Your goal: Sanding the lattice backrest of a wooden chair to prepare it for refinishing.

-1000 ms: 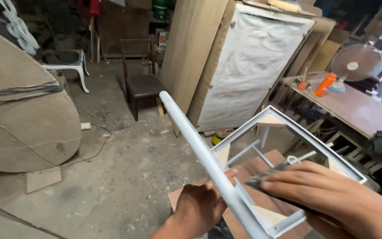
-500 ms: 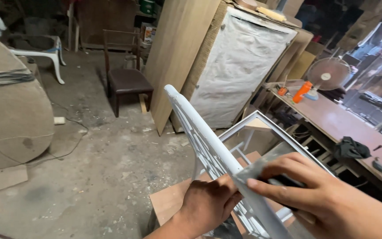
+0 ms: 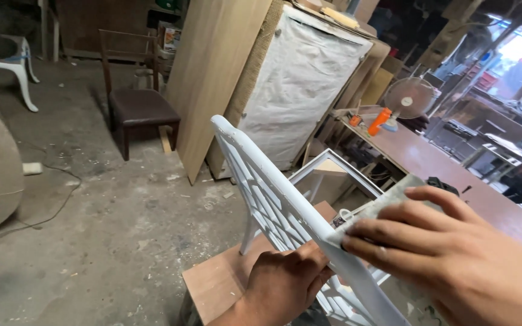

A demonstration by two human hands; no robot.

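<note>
A white-painted chair frame (image 3: pixel 255 175) with a lattice back lies tilted in front of me, its seat frame open. My left hand (image 3: pixel 285 281) grips the lower part of the back rail from the left. My right hand (image 3: pixel 448 259) presses a grey sheet of sandpaper (image 3: pixel 376 211) flat against the rail's right side, fingers spread over it. The frame rests over a brown board (image 3: pixel 222 281) on the floor.
A dark-seated wooden chair (image 3: pixel 137 108) stands at the back left. Tall wood panels (image 3: pixel 209 78) and a white-covered cabinet (image 3: pixel 297 84) lean behind the frame. At right, a long workbench (image 3: pixel 448 169) carries a fan (image 3: pixel 409 96) and an orange bottle (image 3: pixel 379 121).
The view has swung left and the chair back has turned, showing its lattice. My right hand with the sandpaper has slid up along the rail. My left hand keeps its grip.
</note>
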